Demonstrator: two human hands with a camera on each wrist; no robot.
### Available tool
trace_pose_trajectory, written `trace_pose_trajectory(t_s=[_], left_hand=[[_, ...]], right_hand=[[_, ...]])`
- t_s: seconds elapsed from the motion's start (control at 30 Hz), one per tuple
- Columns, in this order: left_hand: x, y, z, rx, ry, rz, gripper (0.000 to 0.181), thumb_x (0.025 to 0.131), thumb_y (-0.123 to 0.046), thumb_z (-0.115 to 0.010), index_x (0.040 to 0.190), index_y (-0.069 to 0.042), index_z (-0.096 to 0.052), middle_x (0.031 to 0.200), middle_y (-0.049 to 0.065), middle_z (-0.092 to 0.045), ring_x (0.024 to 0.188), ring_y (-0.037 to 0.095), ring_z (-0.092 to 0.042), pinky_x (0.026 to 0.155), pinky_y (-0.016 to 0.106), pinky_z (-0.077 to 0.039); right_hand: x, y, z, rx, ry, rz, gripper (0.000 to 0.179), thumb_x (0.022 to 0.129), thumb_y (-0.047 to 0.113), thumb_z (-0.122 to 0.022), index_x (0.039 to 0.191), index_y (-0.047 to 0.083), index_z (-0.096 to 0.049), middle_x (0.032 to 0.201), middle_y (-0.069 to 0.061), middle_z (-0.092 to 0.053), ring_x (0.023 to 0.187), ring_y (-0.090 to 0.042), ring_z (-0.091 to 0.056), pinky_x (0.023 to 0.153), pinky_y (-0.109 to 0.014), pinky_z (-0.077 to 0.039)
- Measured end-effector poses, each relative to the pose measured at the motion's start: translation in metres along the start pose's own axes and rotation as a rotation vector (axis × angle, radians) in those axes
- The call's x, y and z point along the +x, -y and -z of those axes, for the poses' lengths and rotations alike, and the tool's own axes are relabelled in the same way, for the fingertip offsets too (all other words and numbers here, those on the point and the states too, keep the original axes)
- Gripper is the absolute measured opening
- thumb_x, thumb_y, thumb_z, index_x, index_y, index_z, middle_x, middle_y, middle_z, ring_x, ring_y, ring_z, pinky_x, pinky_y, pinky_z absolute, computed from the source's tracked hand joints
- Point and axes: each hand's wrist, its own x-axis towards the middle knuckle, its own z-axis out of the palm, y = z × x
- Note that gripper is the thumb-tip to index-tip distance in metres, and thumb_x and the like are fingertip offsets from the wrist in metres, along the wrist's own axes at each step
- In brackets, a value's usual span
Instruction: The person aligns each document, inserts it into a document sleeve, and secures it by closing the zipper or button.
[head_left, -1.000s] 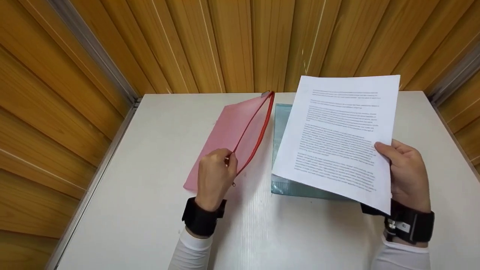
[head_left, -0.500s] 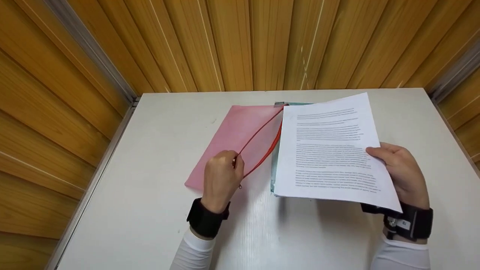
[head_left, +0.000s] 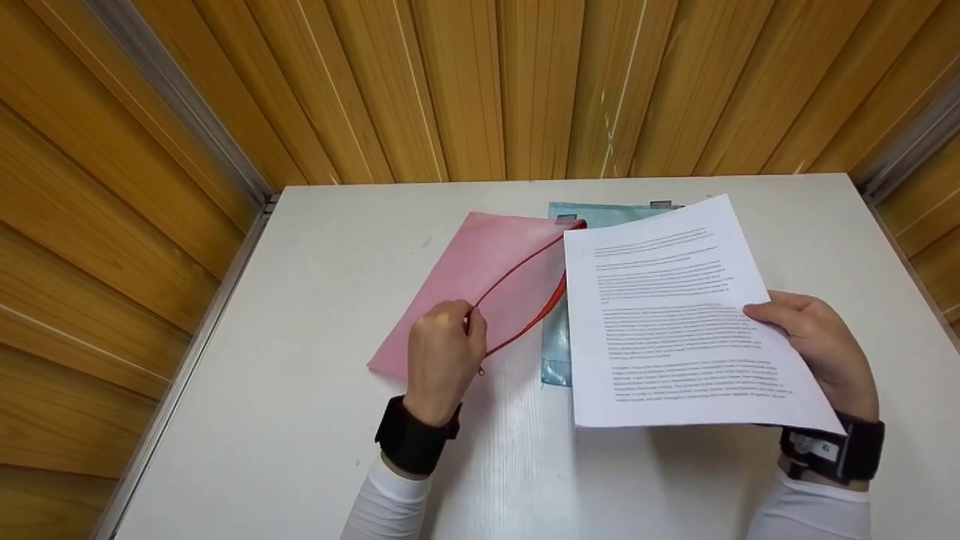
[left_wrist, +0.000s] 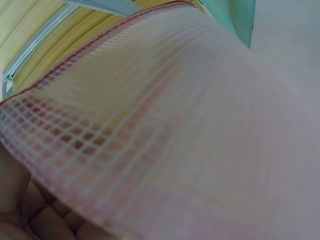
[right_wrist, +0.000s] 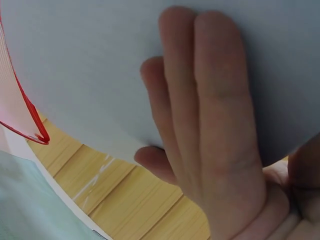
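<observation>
My left hand (head_left: 448, 360) pinches the upper edge of a pink mesh zipper pouch (head_left: 480, 262), whose red-zippered mouth gapes toward the right. In the left wrist view the pouch's mesh (left_wrist: 165, 115) fills most of the picture. My right hand (head_left: 821, 345) holds printed paper (head_left: 667, 322) by its right edge, thumb on the printed face. Seen from the right wrist, long fingers (right_wrist: 220, 90) lie along the paper's blank underside. The paper's upper left corner overlaps the pouch's opening in the head view; whether it is inside cannot be told.
A teal zipper pouch (head_left: 556, 345) lies flat on the white table (head_left: 300, 315), mostly covered by the paper. Wood-patterned panels (head_left: 465, 90) rise behind the table and at its sides, with a metal rail (head_left: 187, 112) at the left corner.
The paper has come left and lower, turned, and now overlaps the pink pouch's mouth. My left hand has shifted slightly right, and the pouch's opening has widened and tipped toward the paper.
</observation>
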Motion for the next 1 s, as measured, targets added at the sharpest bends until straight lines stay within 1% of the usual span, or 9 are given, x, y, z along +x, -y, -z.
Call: trace_pose_trajectory(t_s=[0.1, 0.2, 0.43, 0.5, 0.63, 0.73, 0.8, 0.9, 1.0], left_hand=[[0.0, 0.001, 0.0, 0.013, -0.011, -0.005, 0.017, 0.096, 0.004, -0.076, 0.079, 0.004, -0.078, 0.057, 0.009, -0.056, 0.053, 0.017, -0.055, 0.054, 0.023, -0.047], [0.0, 0.001, -0.001, 0.022, -0.024, -0.014, 0.017, 0.096, 0.005, -0.076, 0.078, 0.004, -0.078, 0.058, 0.01, -0.059, 0.054, 0.016, -0.055, 0.054, 0.023, -0.048], [-0.001, 0.0, -0.001, 0.017, -0.029, -0.013, 0.017, 0.096, 0.004, -0.077, 0.079, 0.004, -0.078, 0.058, 0.01, -0.058, 0.053, 0.017, -0.056, 0.054, 0.024, -0.05], [-0.001, -0.001, -0.001, 0.016, -0.026, -0.017, 0.016, 0.096, 0.004, -0.077, 0.079, 0.003, -0.078, 0.058, 0.01, -0.057, 0.053, 0.017, -0.056, 0.054, 0.024, -0.05], [-0.003, -0.005, 0.0, 0.024, -0.01, -0.039, 0.016, 0.096, 0.003, -0.078, 0.08, 0.003, -0.078, 0.058, 0.009, -0.056, 0.053, 0.017, -0.054, 0.053, 0.023, -0.048], [-0.005, -0.008, -0.001, 0.036, 0.01, -0.054, 0.015, 0.096, 0.001, -0.078, 0.081, 0.002, -0.078, 0.059, 0.009, -0.057, 0.053, 0.018, -0.055, 0.054, 0.024, -0.05], [-0.006, -0.01, -0.001, 0.041, 0.023, -0.06, 0.015, 0.096, 0.0, -0.079, 0.081, 0.002, -0.078, 0.06, 0.009, -0.057, 0.053, 0.019, -0.056, 0.055, 0.024, -0.052], [-0.007, -0.011, -0.001, 0.043, 0.043, -0.058, 0.016, 0.097, -0.002, -0.078, 0.082, 0.001, -0.079, 0.061, 0.009, -0.059, 0.053, 0.02, -0.058, 0.056, 0.025, -0.055], [-0.008, -0.011, -0.002, 0.042, 0.053, -0.069, 0.017, 0.097, 0.0, -0.077, 0.08, 0.001, -0.078, 0.062, 0.009, -0.061, 0.053, 0.018, -0.057, 0.055, 0.024, -0.054]], right_hand=[[0.0, 0.0, 0.003, -0.018, 0.003, -0.01, 0.031, 0.117, 0.013, -0.054, 0.123, 0.022, -0.083, 0.114, -0.005, -0.086, 0.094, -0.025, -0.086, 0.078, -0.037, -0.069], [0.0, -0.001, 0.007, -0.026, 0.013, -0.013, 0.033, 0.117, 0.011, -0.052, 0.122, 0.021, -0.083, 0.113, -0.006, -0.086, 0.092, -0.025, -0.086, 0.077, -0.036, -0.069], [0.002, -0.003, 0.012, -0.045, 0.063, -0.021, 0.036, 0.118, 0.011, -0.048, 0.124, 0.02, -0.083, 0.113, -0.007, -0.085, 0.092, -0.026, -0.086, 0.077, -0.036, -0.069], [0.005, -0.004, 0.01, -0.038, 0.055, -0.034, 0.035, 0.118, 0.012, -0.049, 0.123, 0.02, -0.083, 0.113, -0.007, -0.085, 0.093, -0.026, -0.086, 0.078, -0.035, -0.069], [0.011, -0.004, 0.002, 0.004, -0.002, -0.083, 0.031, 0.117, 0.013, -0.053, 0.118, 0.02, -0.083, 0.112, -0.005, -0.085, 0.094, -0.023, -0.085, 0.082, -0.035, -0.069], [0.016, -0.005, -0.004, 0.038, -0.03, -0.1, 0.026, 0.116, 0.013, -0.055, 0.116, 0.019, -0.08, 0.111, -0.004, -0.084, 0.094, -0.022, -0.085, 0.083, -0.035, -0.069], [0.019, -0.005, -0.008, 0.049, -0.046, -0.098, 0.023, 0.116, 0.013, -0.056, 0.115, 0.019, -0.078, 0.111, -0.004, -0.084, 0.094, -0.021, -0.084, 0.084, -0.035, -0.069], [0.022, -0.007, -0.014, 0.039, -0.056, -0.06, 0.022, 0.116, 0.013, -0.057, 0.114, 0.019, -0.078, 0.11, -0.002, -0.084, 0.094, -0.019, -0.084, 0.082, -0.033, -0.069], [0.025, -0.008, -0.021, 0.022, -0.064, -0.015, 0.022, 0.115, 0.012, -0.057, 0.113, 0.019, -0.078, 0.11, -0.001, -0.084, 0.095, -0.017, -0.084, 0.081, -0.032, -0.069]])
